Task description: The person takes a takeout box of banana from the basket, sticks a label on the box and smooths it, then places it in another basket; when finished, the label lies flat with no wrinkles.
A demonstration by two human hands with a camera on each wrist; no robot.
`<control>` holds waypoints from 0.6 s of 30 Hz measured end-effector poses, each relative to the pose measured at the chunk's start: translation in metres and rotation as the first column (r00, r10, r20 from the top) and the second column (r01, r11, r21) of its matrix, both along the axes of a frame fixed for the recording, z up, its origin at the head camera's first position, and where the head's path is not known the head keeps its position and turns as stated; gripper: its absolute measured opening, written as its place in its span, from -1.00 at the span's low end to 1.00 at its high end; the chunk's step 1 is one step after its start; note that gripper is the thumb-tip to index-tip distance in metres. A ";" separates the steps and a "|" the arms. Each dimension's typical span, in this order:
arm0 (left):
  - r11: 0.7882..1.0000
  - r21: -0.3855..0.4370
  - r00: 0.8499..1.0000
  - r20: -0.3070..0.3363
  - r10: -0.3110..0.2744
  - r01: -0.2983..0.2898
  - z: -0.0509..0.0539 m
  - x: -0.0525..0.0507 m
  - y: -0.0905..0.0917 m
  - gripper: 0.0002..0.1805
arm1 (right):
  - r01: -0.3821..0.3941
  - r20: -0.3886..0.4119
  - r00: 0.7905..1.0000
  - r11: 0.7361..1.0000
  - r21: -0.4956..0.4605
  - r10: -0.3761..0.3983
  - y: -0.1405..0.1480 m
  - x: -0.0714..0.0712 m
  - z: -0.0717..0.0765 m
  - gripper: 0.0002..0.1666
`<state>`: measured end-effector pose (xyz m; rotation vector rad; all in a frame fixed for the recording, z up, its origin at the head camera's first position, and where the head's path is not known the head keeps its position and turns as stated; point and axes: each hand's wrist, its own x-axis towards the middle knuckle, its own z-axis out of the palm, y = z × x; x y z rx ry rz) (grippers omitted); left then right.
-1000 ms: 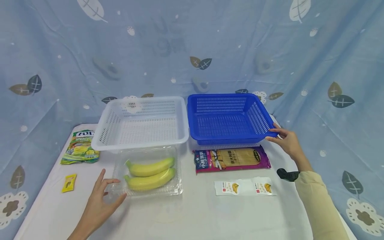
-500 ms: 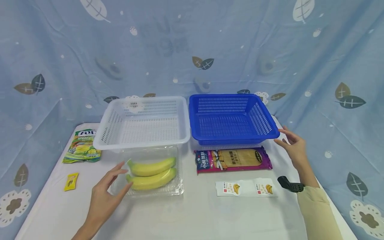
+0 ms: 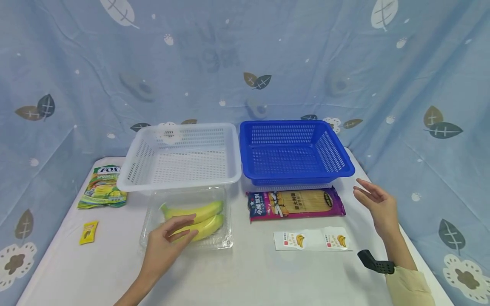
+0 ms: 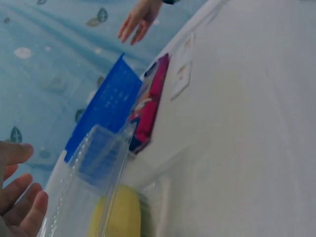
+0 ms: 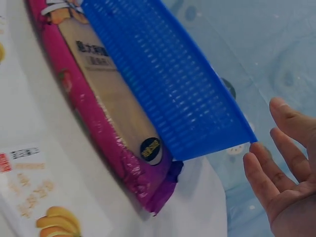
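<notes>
My left hand is above the clear plastic box, its fingers relaxed and holding nothing. Two yellow bananas lie inside the box, partly hidden by that hand. At the right, my right hand hangs apart from the blue basket, with relaxed fingers and nothing in them. Below the basket lies a purple pack of spaghetti. The right wrist view shows the right hand near the basket's corner. A blurred edge of the clear box is close to the left hand in the left wrist view.
A white basket stands left of the blue one. White banana-print packets lie at the front right. A green candy bag and a small yellow packet are at the left. A patterned curtain closes the back.
My right hand has let go of the blue basket's corner and drawn away, down and to the right. The left hand has moved rightward from the box's left edge to over the bananas.
</notes>
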<state>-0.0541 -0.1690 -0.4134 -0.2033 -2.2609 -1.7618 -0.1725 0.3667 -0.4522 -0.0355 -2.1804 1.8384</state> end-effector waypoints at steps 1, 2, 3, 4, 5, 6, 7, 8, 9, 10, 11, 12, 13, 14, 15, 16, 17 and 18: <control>1.000 0.020 1.000 0.012 -0.018 0.017 -0.001 -0.001 0.003 -0.64 | -0.001 0.024 1.000 1.000 0.015 0.001 -0.009 0.009 0.009 -0.49; 0.998 0.041 0.999 0.020 -0.037 0.037 -0.001 -0.001 0.006 -0.64 | -0.009 0.039 0.999 1.000 0.016 0.008 -0.018 0.017 0.020 -0.51; 0.997 0.054 0.998 0.029 -0.054 0.052 -0.002 -0.002 0.009 -0.65 | -0.015 0.044 0.999 0.999 0.033 0.014 -0.021 0.022 0.020 -0.52; 0.996 0.064 0.997 0.037 -0.069 0.066 -0.002 -0.003 0.012 -0.65 | -0.032 0.043 0.999 0.999 0.019 0.031 -0.024 0.025 0.021 -0.53; 0.995 0.070 0.996 0.044 -0.080 0.077 -0.002 -0.003 0.015 -0.65 | -0.051 0.050 0.997 0.999 0.003 0.051 -0.027 0.030 0.022 -0.54; 0.993 0.079 0.994 0.048 -0.094 0.090 -0.003 -0.004 0.018 -0.65 | -0.063 0.063 0.996 0.998 -0.013 0.064 -0.029 0.033 0.022 -0.54; 0.991 0.085 0.993 0.050 -0.108 0.103 -0.003 -0.004 0.021 -0.65 | -0.078 0.082 0.994 0.997 0.011 0.077 -0.032 0.036 0.023 -0.54; 0.989 0.095 0.991 0.054 -0.120 0.114 -0.004 -0.005 0.025 -0.65 | -0.085 0.098 0.992 0.996 0.004 0.085 -0.033 0.039 0.022 -0.56; 0.987 0.103 0.990 0.055 -0.131 0.125 -0.004 -0.005 0.028 -0.65 | -0.090 0.116 0.989 0.996 0.014 0.088 -0.034 0.042 0.021 -0.55; 0.984 0.113 0.988 0.054 -0.143 0.136 -0.005 -0.006 0.032 -0.65 | -0.095 0.131 0.987 0.995 0.016 0.092 -0.035 0.044 0.019 -0.56; 0.981 0.125 0.986 0.055 -0.156 0.148 -0.005 -0.006 0.037 -0.65 | -0.097 0.148 0.985 0.995 0.033 0.091 -0.036 0.047 0.017 -0.57; 0.977 0.137 0.984 0.056 -0.171 0.162 -0.006 -0.007 0.041 -0.65 | -0.101 0.169 0.982 0.993 0.065 0.089 -0.037 0.049 0.015 -0.55; 0.973 0.146 0.981 0.057 -0.187 0.177 -0.006 -0.008 0.046 -0.65 | -0.107 0.182 0.979 0.991 0.078 0.091 -0.037 0.051 0.013 -0.55; 0.968 0.161 0.977 0.063 -0.204 0.192 -0.007 -0.008 0.052 -0.65 | -0.108 0.196 0.976 0.991 0.084 0.090 -0.037 0.053 0.011 -0.54; 0.964 0.168 0.973 0.071 -0.221 0.207 -0.007 -0.009 0.057 -0.65 | -0.113 0.206 0.974 0.990 0.087 0.093 -0.038 0.055 0.009 -0.53; 0.959 0.176 0.968 0.082 -0.238 0.221 -0.008 -0.009 0.062 -0.64 | -0.117 0.215 0.972 0.989 0.090 0.095 -0.038 0.057 0.007 -0.52; 0.954 0.185 0.961 0.097 -0.259 0.238 -0.008 -0.009 0.068 -0.64 | -0.124 0.222 0.970 0.989 0.087 0.102 -0.038 0.059 0.005 -0.51; 0.949 0.191 0.955 0.111 -0.276 0.252 -0.009 -0.009 0.074 -0.63 | -0.129 0.227 0.968 0.989 0.078 0.109 -0.039 0.060 0.003 -0.50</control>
